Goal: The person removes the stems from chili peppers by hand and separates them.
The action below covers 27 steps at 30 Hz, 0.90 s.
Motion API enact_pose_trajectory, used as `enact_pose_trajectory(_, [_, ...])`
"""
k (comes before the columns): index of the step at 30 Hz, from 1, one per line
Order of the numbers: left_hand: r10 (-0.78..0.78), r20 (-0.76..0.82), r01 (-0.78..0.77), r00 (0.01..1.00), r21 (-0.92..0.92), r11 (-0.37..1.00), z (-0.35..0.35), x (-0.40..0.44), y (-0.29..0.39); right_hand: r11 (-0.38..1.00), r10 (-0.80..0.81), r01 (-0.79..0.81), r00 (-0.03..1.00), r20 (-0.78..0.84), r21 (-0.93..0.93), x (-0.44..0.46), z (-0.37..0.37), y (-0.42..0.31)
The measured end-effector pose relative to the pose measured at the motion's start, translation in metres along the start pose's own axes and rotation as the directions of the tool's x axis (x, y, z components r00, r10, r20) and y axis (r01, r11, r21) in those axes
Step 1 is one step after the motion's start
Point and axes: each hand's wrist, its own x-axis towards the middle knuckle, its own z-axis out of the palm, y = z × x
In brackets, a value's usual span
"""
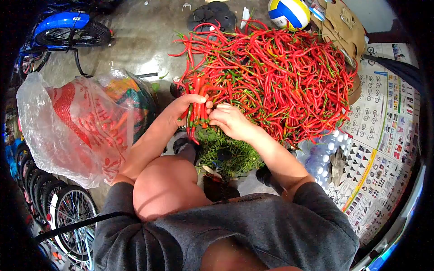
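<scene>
A bunch of long red chili peppers (197, 112) is gripped in my left hand (184, 105), with the thumb across the top and the stem ends pointing toward me. Close against it on the right, my right hand (230, 121) is closed in a pinch at the bunch's stem ends; what lies between the fingertips is hidden. Beyond both hands spreads a large pile of red chili peppers (280, 77), many with green stems. Below my hands, between my feet, lies a heap of loose green stems (233, 156).
A clear plastic bag (58, 135) with a red printed sack stands at my left. Bicycles (74, 221) line the left side. A volleyball (289, 13) and cardboard (346, 25) lie behind the pile. Plastic bottles (323, 158) and a printed poster sheet (368, 149) are on the right.
</scene>
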Motion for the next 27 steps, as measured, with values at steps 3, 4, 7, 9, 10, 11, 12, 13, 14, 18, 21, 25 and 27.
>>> enact_pose_trajectory(3, [-0.079, -0.066, 0.082, 0.995, 0.036, 0.996, 0.010, -0.007, 0.001, 0.997, -0.068, 0.069, 0.997, -0.047, 0.024, 0.000, 0.006, -0.005])
enact_pose_trajectory(4, [-0.051, -0.035, 0.052, 0.998, 0.027, 0.998, 0.011, -0.007, -0.001, 0.998, -0.043, 0.045, 0.998, -0.055, 0.043, 0.000, 0.005, -0.007])
enact_pose_trajectory(7, [0.123, -0.032, -0.125, 0.992, -0.062, 0.990, 0.014, -0.010, 0.007, 0.986, 0.122, -0.115, 0.991, -0.051, 0.123, -0.007, -0.002, -0.003])
enact_pose_trajectory(9, [0.211, 0.020, -0.211, 0.977, -0.041, 0.977, 0.004, -0.013, 0.014, 0.969, 0.233, -0.244, 0.948, -0.217, -0.025, -0.017, 0.001, 0.022])
enact_pose_trajectory(10, [0.295, 0.020, -0.294, 0.955, -0.052, 0.954, 0.010, -0.013, 0.015, 0.886, 0.429, -0.460, 0.863, -0.267, -0.062, -0.023, 0.004, 0.035])
enact_pose_trajectory(11, [0.377, 0.018, -0.375, 0.926, -0.065, 0.925, 0.015, -0.013, 0.015, 0.771, 0.542, -0.621, 0.756, -0.366, -0.139, -0.030, 0.010, 0.052])
enact_pose_trajectory(12, [0.377, 0.019, -0.375, 0.926, -0.065, 0.925, 0.013, -0.013, 0.015, 0.660, 0.652, -0.729, 0.676, -0.343, -0.182, -0.041, 0.022, 0.076])
enact_pose_trajectory(13, [0.374, 0.021, -0.371, 0.927, -0.073, 0.926, 0.010, -0.012, 0.015, 0.531, 0.748, -0.816, 0.578, -0.325, -0.227, -0.049, 0.032, 0.097])
enact_pose_trajectory(14, [0.370, 0.022, -0.367, 0.929, -0.081, 0.926, 0.008, -0.011, 0.014, 0.532, 0.749, -0.816, 0.578, -0.323, -0.227, -0.050, 0.037, 0.106])
enact_pose_trajectory(18, [0.342, 0.035, -0.340, 0.939, -0.033, 0.940, -0.004, -0.006, 0.011, 0.487, 0.863, -0.873, 0.485, -0.143, -0.021, -0.053, 0.049, 0.126])
enact_pose_trajectory(21, [0.178, -0.177, -0.148, 0.968, 0.169, 0.974, 0.001, -0.014, 0.014, 0.528, 0.844, -0.805, 0.465, -0.265, 0.271, -0.054, 0.051, 0.116])
enact_pose_trajectory(25, [0.089, -0.127, -0.062, 0.988, 0.201, 0.978, 0.007, -0.006, 0.007, 0.677, 0.633, -0.707, 0.702, -0.327, -0.207, -0.020, 0.015, 0.016])
enact_pose_trajectory(27, [0.088, -0.101, -0.070, 0.991, 0.175, 0.982, 0.003, -0.002, 0.003, 0.731, 0.565, -0.604, 0.797, -0.214, -0.317, -0.016, 0.017, -0.001])
